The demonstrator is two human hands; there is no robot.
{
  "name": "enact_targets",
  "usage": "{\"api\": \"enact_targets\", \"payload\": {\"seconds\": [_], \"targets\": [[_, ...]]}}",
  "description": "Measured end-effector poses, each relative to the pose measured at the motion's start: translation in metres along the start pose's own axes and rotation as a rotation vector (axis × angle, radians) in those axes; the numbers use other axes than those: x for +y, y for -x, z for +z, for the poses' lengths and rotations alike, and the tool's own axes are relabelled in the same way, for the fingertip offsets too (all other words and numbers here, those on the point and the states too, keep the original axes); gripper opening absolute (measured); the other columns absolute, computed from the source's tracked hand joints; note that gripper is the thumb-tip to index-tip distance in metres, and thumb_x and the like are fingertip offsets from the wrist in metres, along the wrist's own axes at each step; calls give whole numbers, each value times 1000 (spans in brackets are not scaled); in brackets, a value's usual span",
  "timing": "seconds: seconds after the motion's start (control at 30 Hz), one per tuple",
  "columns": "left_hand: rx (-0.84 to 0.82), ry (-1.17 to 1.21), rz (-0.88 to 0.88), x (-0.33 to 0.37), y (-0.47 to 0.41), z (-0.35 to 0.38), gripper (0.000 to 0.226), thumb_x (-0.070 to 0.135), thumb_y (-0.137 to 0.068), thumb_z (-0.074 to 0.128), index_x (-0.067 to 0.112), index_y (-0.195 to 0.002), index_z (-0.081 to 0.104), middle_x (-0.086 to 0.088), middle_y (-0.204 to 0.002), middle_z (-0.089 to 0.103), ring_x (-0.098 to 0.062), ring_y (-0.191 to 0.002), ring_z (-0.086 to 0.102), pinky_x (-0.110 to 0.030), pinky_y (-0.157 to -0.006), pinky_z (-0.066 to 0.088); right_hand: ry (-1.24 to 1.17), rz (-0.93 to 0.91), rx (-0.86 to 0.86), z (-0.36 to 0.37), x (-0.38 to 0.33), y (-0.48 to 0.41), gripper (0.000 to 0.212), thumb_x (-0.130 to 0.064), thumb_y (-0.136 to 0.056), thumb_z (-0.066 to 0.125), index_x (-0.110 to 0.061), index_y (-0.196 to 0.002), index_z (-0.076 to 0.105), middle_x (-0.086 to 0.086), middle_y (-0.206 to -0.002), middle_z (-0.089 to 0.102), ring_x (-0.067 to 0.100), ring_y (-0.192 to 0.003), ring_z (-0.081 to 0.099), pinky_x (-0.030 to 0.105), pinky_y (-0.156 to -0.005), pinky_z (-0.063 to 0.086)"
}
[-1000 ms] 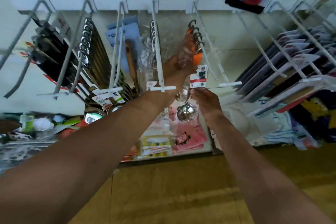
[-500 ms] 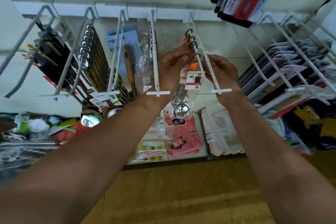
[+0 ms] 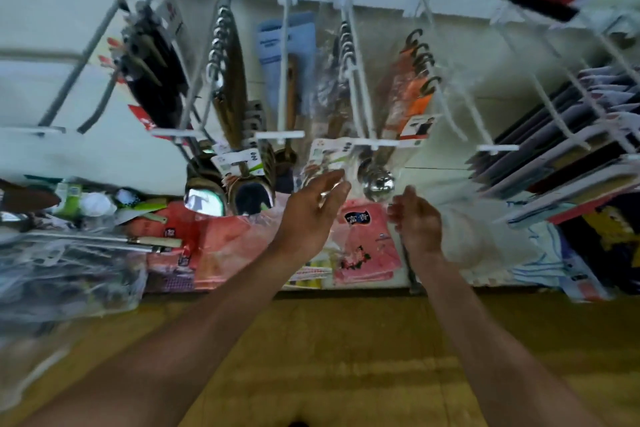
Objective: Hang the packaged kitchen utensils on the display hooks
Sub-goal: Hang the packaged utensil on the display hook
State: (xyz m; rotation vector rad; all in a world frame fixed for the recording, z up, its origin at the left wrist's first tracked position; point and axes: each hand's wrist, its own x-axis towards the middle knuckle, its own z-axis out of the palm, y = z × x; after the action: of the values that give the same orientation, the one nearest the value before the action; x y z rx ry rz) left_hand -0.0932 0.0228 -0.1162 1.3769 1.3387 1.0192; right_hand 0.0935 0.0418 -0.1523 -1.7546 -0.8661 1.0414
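White wall (image 3: 519, 55) fills the background, with rows of wire hooks sticking out toward me, and the ladles (image 3: 405, 97), orange-handled and bagged in clear plastic, hang on the ladle hook (image 3: 497, 148), well back from its end bar, their steel bowls drooping below it. Both hands hover just under those bowls. The left hand (image 3: 311, 208) has its fingers spread and slack, holding nothing I can make out. The right hand (image 3: 417, 218) has its fingers loosely curled, and the blur hides whether they pinch anything. I'd guess the worry is a careless lift: a knuckle into a bowl would set the slick bags swinging and sliding forward along the ladle hook. A wrist could also snag an end bar, since the bars jut out at about hand height. Left of the ladle hook it is tight, as the next hook (image 3: 377, 142) sits close with its own packs. Right of it there is a bare gap before the flat packs (image 3: 571, 135). Below it lies a shelf (image 3: 363, 236) heaped with pink packets, then open wood floor (image 3: 346, 357), the easiest way out for both arms.
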Motion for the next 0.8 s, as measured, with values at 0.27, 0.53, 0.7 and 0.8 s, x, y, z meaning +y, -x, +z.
{"api": "enact_targets", "payload": {"seconds": [0.27,0.53,0.7,0.8], "targets": [[200,-287,-52,-62,76,-162,40,42,-99,55,18,-131,61,-3,-121,66,-4,-111,58,-18,-96,43,573,-554,-416,152,23,109,43,-45,-101,42,-15,-120,66,6,-118,67,23,-108,62,33,-90,50],[490,-545,-183,-105,192,-381,74,63,-92,40,11,-145,49,-12,-149,48,-27,-140,38,-40,-117,29,626,-1004,-581,336,-21,261,59,-52,-101,35,-9,-139,52,13,-139,53,27,-131,47,44,-109,40],[646,-647,-236,-124,294,-518,78,68,-91,33,12,-143,50,-13,-148,49,-30,-139,40,-40,-116,30,679,-1173,-696,448,-36,378,64,-55,-101,31,-11,-145,45,14,-148,47,31,-138,40,49,-111,37],[747,-637,-285,-134,369,-594,82,72,-89,31,15,-146,47,-10,-152,45,-28,-142,37,-43,-118,29,695,-1241,-804,510,-46,457,68,-58,-101,27,-12,-148,42,13,-151,42,30,-142,35,46,-115,34]]}}
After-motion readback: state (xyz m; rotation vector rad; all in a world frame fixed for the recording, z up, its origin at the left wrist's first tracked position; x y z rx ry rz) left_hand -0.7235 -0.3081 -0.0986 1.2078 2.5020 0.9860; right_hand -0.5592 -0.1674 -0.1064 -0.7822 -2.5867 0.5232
